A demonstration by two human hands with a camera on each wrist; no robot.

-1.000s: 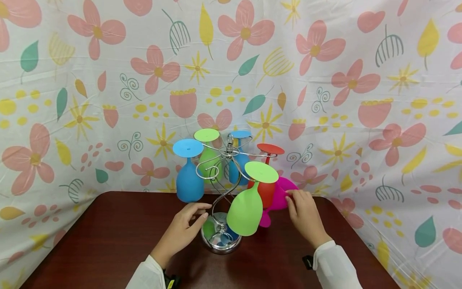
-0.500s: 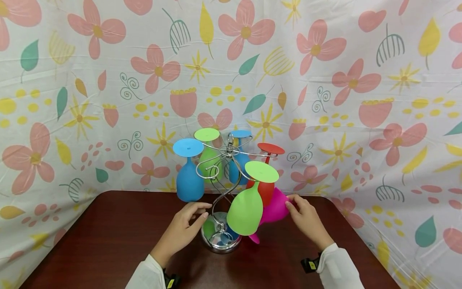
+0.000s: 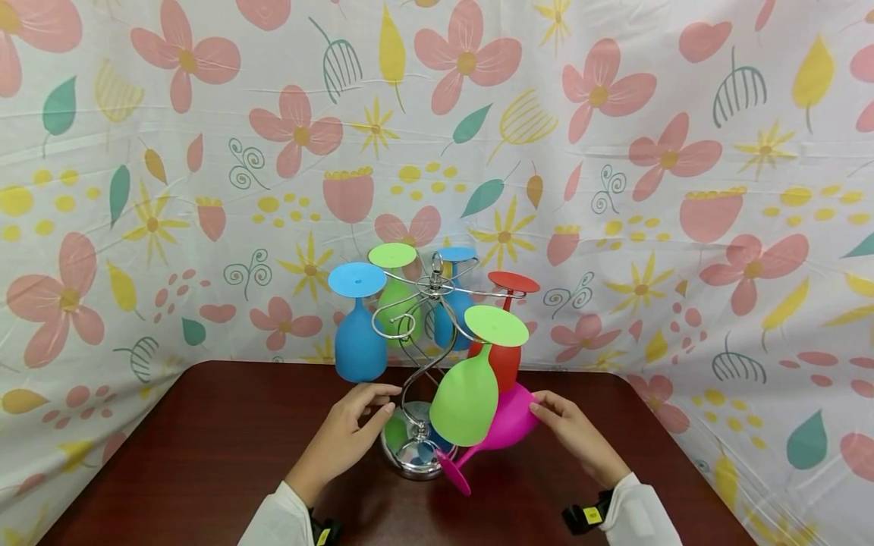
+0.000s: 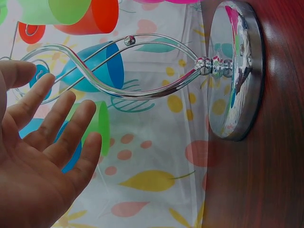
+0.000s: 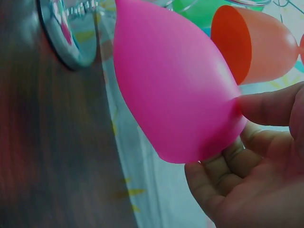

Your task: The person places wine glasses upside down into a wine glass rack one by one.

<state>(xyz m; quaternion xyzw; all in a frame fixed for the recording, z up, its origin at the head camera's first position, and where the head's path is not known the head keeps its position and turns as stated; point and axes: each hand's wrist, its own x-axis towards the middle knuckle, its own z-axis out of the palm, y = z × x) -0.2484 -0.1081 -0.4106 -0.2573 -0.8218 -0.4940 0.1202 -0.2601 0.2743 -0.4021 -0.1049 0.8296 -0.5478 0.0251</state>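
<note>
My right hand (image 3: 576, 436) pinches a pink goblet (image 3: 512, 418) near its rim, thumb on one side and fingers on the other. The goblet tilts, its foot (image 3: 454, 475) pointing down and left, low in front of the chrome rack (image 3: 435, 285). In the right wrist view its bowl (image 5: 175, 85) fills the middle. My left hand (image 3: 344, 436) stays left of the rack's stem with relaxed, spread fingers and nothing in it; contact with the stem cannot be told. A green goblet (image 3: 466, 402) hangs upside down in front, partly covering the pink one.
Also hanging upside down are a red goblet (image 3: 505, 365), a blue goblet (image 3: 359, 343) at left, and green (image 3: 394, 307) and blue (image 3: 447, 322) goblets behind. The rack's round base (image 4: 249, 95) stands on the dark wooden table (image 3: 225, 447). A flowered curtain (image 3: 437, 174) closes the back.
My right hand has brought the pink goblet down and slightly left, and its foot has swung out leftward below the green goblet. The left hand and the rack have stayed put.
</note>
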